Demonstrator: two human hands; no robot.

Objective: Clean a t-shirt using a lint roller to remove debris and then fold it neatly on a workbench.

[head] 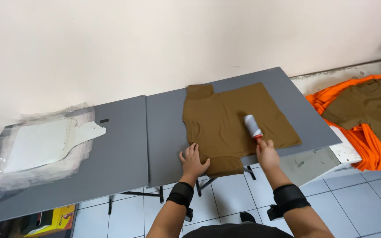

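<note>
A brown T-shirt (pixel 230 121) lies flat on the right grey table (pixel 166 132). My left hand (pixel 193 160) rests palm down, fingers spread, on the shirt's near edge by a sleeve. My right hand (pixel 266 153) grips the red handle of a lint roller (pixel 252 126), whose white roll lies on the shirt's cloth, pointing away from me. Both wrists wear black bands.
A second grey table (pixel 111 167) adjoins on the left, carrying a stack of clear plastic bags (pixel 40 147) with a white cardboard form on top. To the right sits a pile of orange cloth (pixel 358 132) with another brown shirt (pixel 371 103) on it. Tiled floor lies below.
</note>
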